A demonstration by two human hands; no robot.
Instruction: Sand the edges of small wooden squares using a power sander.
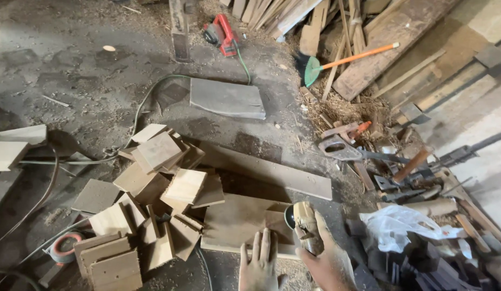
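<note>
Your left hand lies flat, fingers spread, pressing on the pale rectangular wooden board that rests on the dusty floor. Your right hand is wrapped around a dust-coated handheld sander set on the same board's right edge. A heap of small square wood offcuts crowds the left side, a crumpled white plastic bag sits close on the right, and a long plank lies just beyond.
</note>
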